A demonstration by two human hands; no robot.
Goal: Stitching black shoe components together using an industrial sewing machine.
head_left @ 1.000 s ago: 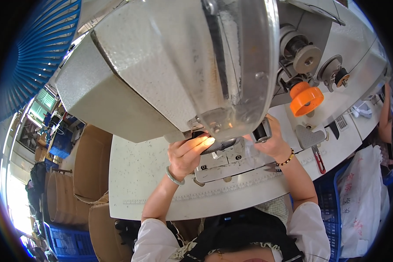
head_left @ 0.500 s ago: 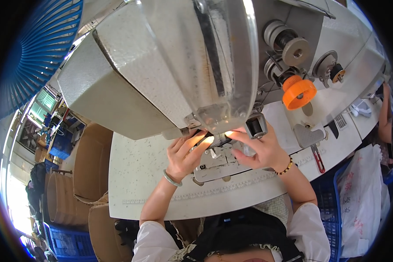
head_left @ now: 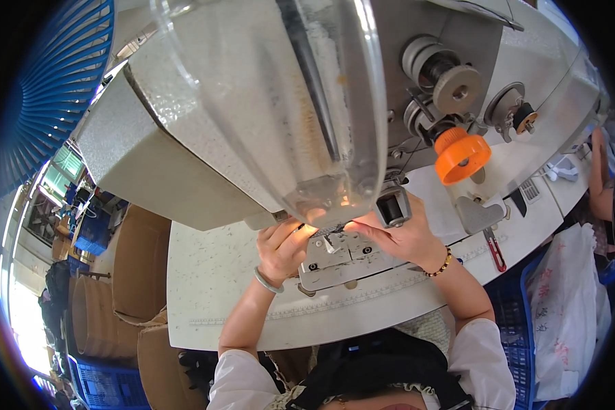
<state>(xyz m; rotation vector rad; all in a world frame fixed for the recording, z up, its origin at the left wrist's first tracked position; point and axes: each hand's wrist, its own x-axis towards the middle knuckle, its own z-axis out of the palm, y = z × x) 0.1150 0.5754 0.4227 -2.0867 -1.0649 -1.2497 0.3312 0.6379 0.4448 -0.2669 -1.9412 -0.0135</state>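
Note:
My left hand [head_left: 282,253], with a pale bangle at the wrist, is closed at the needle area of a sewing machine [head_left: 205,171]. Its fingertips pinch one end of a small dark, textured strip [head_left: 329,229]. From the other side my right hand [head_left: 410,239], wearing a beaded bracelet, has its thumb at the strip's right end; its other fingers are partly hidden behind the machine's black-and-metal fitting [head_left: 393,207]. Below the strip lies the metal work plate [head_left: 342,266], with a small white tab on it. A clear plastic guard [head_left: 307,137] hangs above, and lamp light falls on the fingertips.
An orange knob [head_left: 462,158] juts out from the machine. Red-handled snips [head_left: 495,253] lie on the white table [head_left: 212,287], which has a printed ruler. Cardboard boxes [head_left: 140,263] stand left, a blue basket [head_left: 516,328] and white bag [head_left: 564,301] right. Another person's arm [head_left: 600,178] shows far right.
The view has shifted, moving the machine head left and slightly down in the picture. My right thumb has come in from apart to the strip, and the left fingers have drawn closer together.

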